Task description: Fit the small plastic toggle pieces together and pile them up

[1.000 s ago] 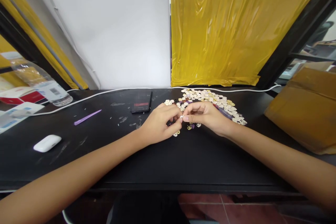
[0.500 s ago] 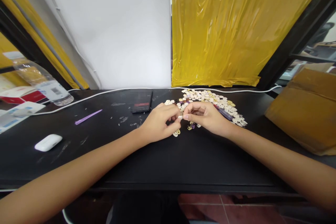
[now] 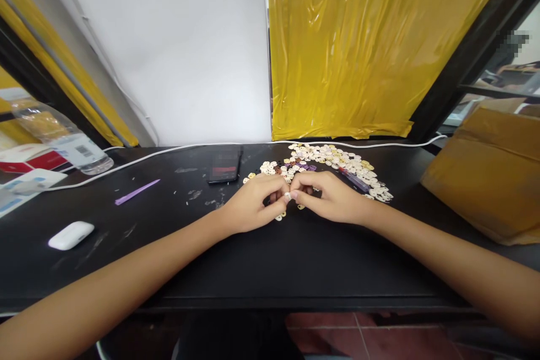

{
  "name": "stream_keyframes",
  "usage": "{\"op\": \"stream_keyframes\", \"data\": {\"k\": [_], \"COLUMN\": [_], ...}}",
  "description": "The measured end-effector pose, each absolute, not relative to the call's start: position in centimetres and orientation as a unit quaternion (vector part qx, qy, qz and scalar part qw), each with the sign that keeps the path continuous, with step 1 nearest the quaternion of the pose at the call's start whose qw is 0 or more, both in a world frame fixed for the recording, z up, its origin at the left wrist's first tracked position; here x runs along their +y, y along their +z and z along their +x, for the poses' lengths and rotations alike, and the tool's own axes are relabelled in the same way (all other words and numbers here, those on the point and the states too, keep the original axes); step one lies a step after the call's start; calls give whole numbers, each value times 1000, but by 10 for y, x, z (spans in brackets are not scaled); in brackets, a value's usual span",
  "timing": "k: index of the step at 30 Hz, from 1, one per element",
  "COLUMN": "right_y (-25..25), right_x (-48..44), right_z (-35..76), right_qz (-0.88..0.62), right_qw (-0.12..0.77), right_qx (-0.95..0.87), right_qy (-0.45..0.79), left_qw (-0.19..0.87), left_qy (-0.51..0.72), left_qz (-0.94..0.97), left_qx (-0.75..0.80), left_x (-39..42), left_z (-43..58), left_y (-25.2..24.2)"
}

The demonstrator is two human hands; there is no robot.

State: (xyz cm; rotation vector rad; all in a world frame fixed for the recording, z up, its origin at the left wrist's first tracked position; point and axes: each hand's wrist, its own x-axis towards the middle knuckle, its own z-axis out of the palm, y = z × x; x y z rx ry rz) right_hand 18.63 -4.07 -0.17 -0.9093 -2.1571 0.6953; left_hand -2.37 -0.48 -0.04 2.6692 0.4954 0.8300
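Piece (image 3: 287, 196), small and white, sits between the hands: pinched in left hand (image 3: 256, 201), the nearer; right hand (image 3: 335, 197) narrowed, fingertips at its right side. Right grip and long axis too small to tell. Loose pieces (image 3: 359, 164) lie far and right.

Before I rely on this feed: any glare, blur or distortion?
Head view: bright glare streaks on the yellow sheeting; head view: wide-angle stretch, the bottle leaning near the edge; head view: the white piece pinched by the left hand shows too little detail.
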Motion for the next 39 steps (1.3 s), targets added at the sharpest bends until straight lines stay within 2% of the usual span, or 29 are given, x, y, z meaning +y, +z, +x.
{"op": "stream_keyframes", "data": {"k": [3,11,17,21,26,30,34,38,39], "right_y": [0,1,0,0,-3,-4,3,8,8], "right_x": [-43,-44,-40,-35,-19,-12,-8,0,2], "right_z": [184,179,185,191,210,219,230,255,259], "right_qz": [-330,-357,-292,-308,-431,-465,-590,-736,-748], "right_qw": [363,403,416,406,433,410,377,191,172], "right_qx": [-842,-815,-859,-859,-788,-779,-713,-649,-639], "right_qy": [223,215,66,45,75,94,20,44,45], "left_qw": [218,366,528,550,545,537,527,517,517], "left_qy": [296,307,324,337,375,369,368,373,373], "left_qz": [911,848,752,729,703,703,708,708,707], "left_qx": [187,230,226,227,262,285,291,304,306], "left_x": [-6,-1,1,2,10,14,13,14,14], "left_z": [-21,-21,-20,-19,-21,-22,-22,-24,-24], "left_y": [0,0,4,4,-1,-4,-3,-3,-3]}}
